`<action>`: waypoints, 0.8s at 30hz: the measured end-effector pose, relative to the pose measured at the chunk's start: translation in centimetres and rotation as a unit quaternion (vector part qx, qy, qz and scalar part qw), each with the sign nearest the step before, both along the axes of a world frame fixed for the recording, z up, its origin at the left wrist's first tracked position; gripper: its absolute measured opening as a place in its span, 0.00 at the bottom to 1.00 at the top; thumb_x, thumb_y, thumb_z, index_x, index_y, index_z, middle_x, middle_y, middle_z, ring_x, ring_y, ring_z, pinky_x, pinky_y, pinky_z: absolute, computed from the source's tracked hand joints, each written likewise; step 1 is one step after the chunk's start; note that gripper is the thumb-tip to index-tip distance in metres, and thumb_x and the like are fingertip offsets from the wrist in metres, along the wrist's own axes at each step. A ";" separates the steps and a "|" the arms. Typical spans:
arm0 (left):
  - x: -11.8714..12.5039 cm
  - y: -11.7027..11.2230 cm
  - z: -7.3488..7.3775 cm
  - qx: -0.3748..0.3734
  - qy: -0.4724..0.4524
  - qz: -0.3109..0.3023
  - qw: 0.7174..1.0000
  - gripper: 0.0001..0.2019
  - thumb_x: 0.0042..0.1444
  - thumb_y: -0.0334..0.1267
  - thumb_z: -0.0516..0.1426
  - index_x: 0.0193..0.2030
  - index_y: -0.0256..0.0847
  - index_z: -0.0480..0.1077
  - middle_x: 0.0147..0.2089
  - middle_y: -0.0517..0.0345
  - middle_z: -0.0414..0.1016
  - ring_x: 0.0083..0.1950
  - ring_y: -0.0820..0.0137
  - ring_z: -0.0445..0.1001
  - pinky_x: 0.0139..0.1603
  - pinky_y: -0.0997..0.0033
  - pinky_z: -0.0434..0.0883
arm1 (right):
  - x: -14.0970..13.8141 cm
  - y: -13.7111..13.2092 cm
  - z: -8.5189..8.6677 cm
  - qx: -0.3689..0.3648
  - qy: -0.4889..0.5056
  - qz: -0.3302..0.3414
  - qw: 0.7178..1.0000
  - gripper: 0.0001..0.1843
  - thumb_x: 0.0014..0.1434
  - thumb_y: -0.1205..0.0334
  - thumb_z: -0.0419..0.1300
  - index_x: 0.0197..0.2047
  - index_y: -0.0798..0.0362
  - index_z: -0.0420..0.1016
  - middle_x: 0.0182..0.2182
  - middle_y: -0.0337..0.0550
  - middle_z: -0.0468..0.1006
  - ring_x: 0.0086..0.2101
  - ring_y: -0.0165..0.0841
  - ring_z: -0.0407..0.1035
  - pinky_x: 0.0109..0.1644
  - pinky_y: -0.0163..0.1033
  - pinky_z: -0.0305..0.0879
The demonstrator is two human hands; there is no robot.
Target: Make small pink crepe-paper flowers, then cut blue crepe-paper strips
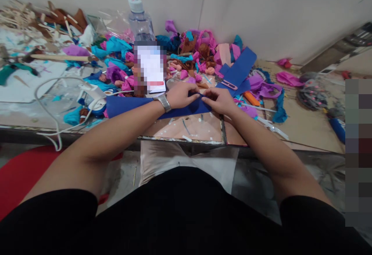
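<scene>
A long strip of dark blue paper or cloth [128,107] lies along the front of the table, under both my hands. My left hand [181,95], with a watch at the wrist, pinches the strip's upper edge between thumb and fingers. Close beside it, my right hand [218,99] pinches the same edge, the fingertips of both hands nearly meeting. Another dark blue strip [242,67] rests on the pile to the right, with a pink box cutter [229,84] lying at its lower end. Below the hands, small scraps are scattered on the tabletop.
Behind the hands stand a phone [152,69] and a clear bottle [141,22]. Crumpled pink, purple, blue and brown pieces [203,47] fill the table's back. A white cable [36,88] loops at left, near a hammer [61,57]. White scissors [273,128] lie at right.
</scene>
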State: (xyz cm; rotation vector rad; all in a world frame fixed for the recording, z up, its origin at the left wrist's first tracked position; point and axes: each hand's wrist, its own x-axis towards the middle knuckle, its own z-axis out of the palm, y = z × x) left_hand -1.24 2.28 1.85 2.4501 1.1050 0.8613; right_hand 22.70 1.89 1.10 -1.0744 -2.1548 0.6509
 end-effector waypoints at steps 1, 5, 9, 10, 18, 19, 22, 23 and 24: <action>0.0 0.0 0.0 -0.005 -0.002 -0.001 1.000 0.12 0.65 0.44 0.58 0.43 0.40 0.80 0.39 0.54 0.83 0.39 0.64 0.78 0.42 0.63 0.68 | 0.0 0.0 0.0 0.007 0.004 -0.008 1.000 0.15 0.62 0.50 0.66 0.41 0.54 0.82 0.32 0.42 0.81 0.29 0.34 0.69 0.36 0.40 0.63; 0.0 -0.1 0.1 -0.017 -0.003 -0.007 1.000 0.13 0.65 0.45 0.57 0.41 0.39 0.80 0.37 0.54 0.82 0.38 0.64 0.76 0.41 0.63 0.66 | -0.3 -0.1 0.1 0.024 0.022 -0.021 0.999 0.13 0.63 0.52 0.65 0.39 0.53 0.82 0.29 0.42 0.80 0.29 0.35 0.69 0.34 0.40 0.62; 0.1 -0.2 0.2 -0.033 -0.011 -0.013 0.999 0.13 0.64 0.45 0.57 0.37 0.39 0.78 0.34 0.56 0.80 0.35 0.66 0.74 0.39 0.63 0.64 | -0.5 -0.4 0.4 0.023 0.023 -0.022 0.999 0.13 0.63 0.51 0.65 0.39 0.53 0.83 0.28 0.41 0.80 0.27 0.34 0.68 0.33 0.40 0.61; 0.1 -0.3 0.3 -0.038 -0.015 -0.017 0.999 0.13 0.64 0.45 0.57 0.37 0.39 0.78 0.33 0.57 0.80 0.35 0.66 0.73 0.38 0.64 0.64 | -0.5 -0.4 0.4 0.024 0.022 -0.024 0.999 0.13 0.63 0.51 0.65 0.39 0.53 0.83 0.27 0.41 0.80 0.27 0.34 0.68 0.33 0.40 0.61; 0.3 -0.3 0.1 -0.066 -0.027 -0.040 0.997 0.14 0.64 0.47 0.58 0.33 0.40 0.74 0.29 0.58 0.74 0.32 0.68 0.70 0.36 0.64 0.64 | -0.6 -0.5 0.3 0.036 0.026 -0.027 0.999 0.14 0.62 0.49 0.65 0.37 0.52 0.82 0.27 0.41 0.80 0.27 0.34 0.68 0.33 0.41 0.62; 0.3 -0.3 0.1 -0.068 -0.030 -0.041 0.996 0.15 0.65 0.48 0.58 0.33 0.40 0.74 0.30 0.58 0.75 0.32 0.68 0.70 0.36 0.64 0.64 | -0.6 -0.5 0.4 0.035 0.025 -0.027 0.999 0.15 0.62 0.48 0.65 0.37 0.52 0.82 0.27 0.42 0.80 0.27 0.34 0.68 0.32 0.41 0.62; 0.2 -0.3 0.3 -0.070 -0.035 -0.042 0.996 0.14 0.65 0.47 0.58 0.36 0.39 0.77 0.31 0.57 0.77 0.34 0.67 0.72 0.38 0.63 0.66 | -0.4 -0.5 0.2 0.032 0.027 -0.021 0.999 0.17 0.63 0.46 0.65 0.38 0.52 0.82 0.28 0.41 0.79 0.27 0.34 0.68 0.32 0.40 0.61; 0.2 -0.3 0.3 -0.071 -0.036 -0.042 0.996 0.14 0.65 0.47 0.58 0.37 0.39 0.78 0.33 0.57 0.78 0.35 0.66 0.73 0.39 0.63 0.67 | -0.4 -0.5 0.2 0.032 0.028 -0.020 0.999 0.17 0.63 0.46 0.66 0.38 0.52 0.82 0.28 0.41 0.79 0.27 0.34 0.68 0.32 0.40 0.61; 0.1 -0.3 0.3 -0.070 -0.037 -0.041 0.996 0.14 0.65 0.46 0.58 0.39 0.39 0.79 0.34 0.57 0.79 0.36 0.66 0.74 0.40 0.63 0.67 | -0.4 -0.4 0.1 0.032 0.029 -0.019 0.999 0.17 0.63 0.45 0.66 0.38 0.52 0.82 0.28 0.41 0.79 0.27 0.34 0.68 0.32 0.40 0.61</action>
